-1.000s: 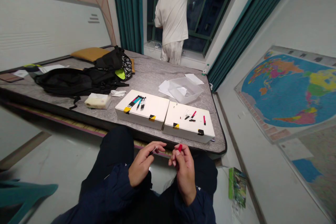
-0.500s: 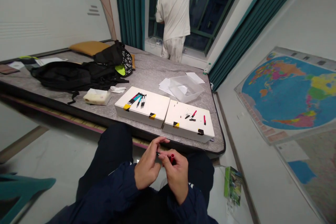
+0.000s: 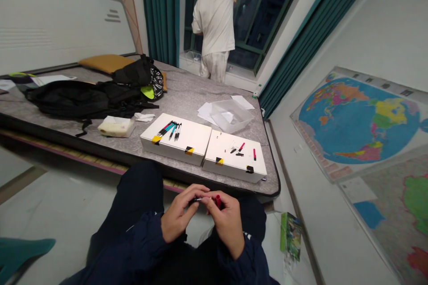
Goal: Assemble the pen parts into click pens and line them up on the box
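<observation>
Above my lap, my left hand [image 3: 178, 216] pinches a small dark pen part [image 3: 193, 201] between thumb and fingers. A thin pale piece runs from it toward the right fingertips. My right hand [image 3: 228, 222] is closed around a red pen barrel [image 3: 218, 201], whose open end points up; its lower part is hidden by the fingers. Ahead, several assembled pens [image 3: 171, 129] lie on the left white box [image 3: 192, 139]. On the right white box [image 3: 219, 149] are red barrels [image 3: 254, 154], dark pen parts [image 3: 239, 154] and tiny pieces.
Both boxes stand at the front edge of a grey mattress [image 3: 180, 93]. Behind them are a clear plastic bin [image 3: 234, 118] and papers. A tissue pack [image 3: 115, 126] and black backpack [image 3: 73, 98] lie left. A person in white [image 3: 216, 22] stands by the window.
My left hand has drawn slightly left and its fingers have come down, showing more of the dark part and the thin pale piece. The right hand still grips the red barrel. The view has shifted slightly.
</observation>
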Tool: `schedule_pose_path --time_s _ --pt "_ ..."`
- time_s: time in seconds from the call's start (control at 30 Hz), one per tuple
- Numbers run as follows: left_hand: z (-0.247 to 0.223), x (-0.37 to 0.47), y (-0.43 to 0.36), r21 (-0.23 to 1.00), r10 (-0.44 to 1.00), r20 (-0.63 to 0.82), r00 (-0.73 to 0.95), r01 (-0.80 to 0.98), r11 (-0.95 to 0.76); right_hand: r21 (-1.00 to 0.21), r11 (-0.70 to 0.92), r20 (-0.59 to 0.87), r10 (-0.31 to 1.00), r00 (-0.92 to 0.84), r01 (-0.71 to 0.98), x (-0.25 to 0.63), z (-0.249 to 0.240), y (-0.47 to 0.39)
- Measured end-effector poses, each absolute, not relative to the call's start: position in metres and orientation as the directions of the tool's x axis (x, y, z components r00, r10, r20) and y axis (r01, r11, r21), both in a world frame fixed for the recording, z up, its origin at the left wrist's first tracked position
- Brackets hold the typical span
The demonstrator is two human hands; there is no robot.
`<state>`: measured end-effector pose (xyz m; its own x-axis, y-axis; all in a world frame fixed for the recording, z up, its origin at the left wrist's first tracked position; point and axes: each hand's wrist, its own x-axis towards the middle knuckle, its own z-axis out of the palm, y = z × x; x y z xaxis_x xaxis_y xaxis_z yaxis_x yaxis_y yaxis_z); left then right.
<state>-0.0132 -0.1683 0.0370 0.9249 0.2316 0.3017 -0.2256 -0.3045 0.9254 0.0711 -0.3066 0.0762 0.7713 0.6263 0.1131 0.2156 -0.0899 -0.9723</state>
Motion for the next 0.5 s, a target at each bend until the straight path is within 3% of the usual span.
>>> schedule_pose_path --time_s 0.17,0.33,0.5 --pt "0.029 -0.017 -0.161 0.903 0.12 0.237 0.964 -0.173 -0.394 -0.976 -0.103 0.085 0.636 0.767 0.193 0.076 0.075 -0.309" --pt "0.023 -0.018 -0.149 0.882 0.163 0.24 0.957 -0.145 -0.449 -0.975 -0.126 0.073 0.602 0.795 0.185 0.082 0.069 -0.316" --pt "0.022 -0.017 -0.135 0.844 0.167 0.288 0.943 -0.168 -0.51 -0.879 -0.283 0.071 0.718 0.692 0.384 0.092 0.072 -0.324"
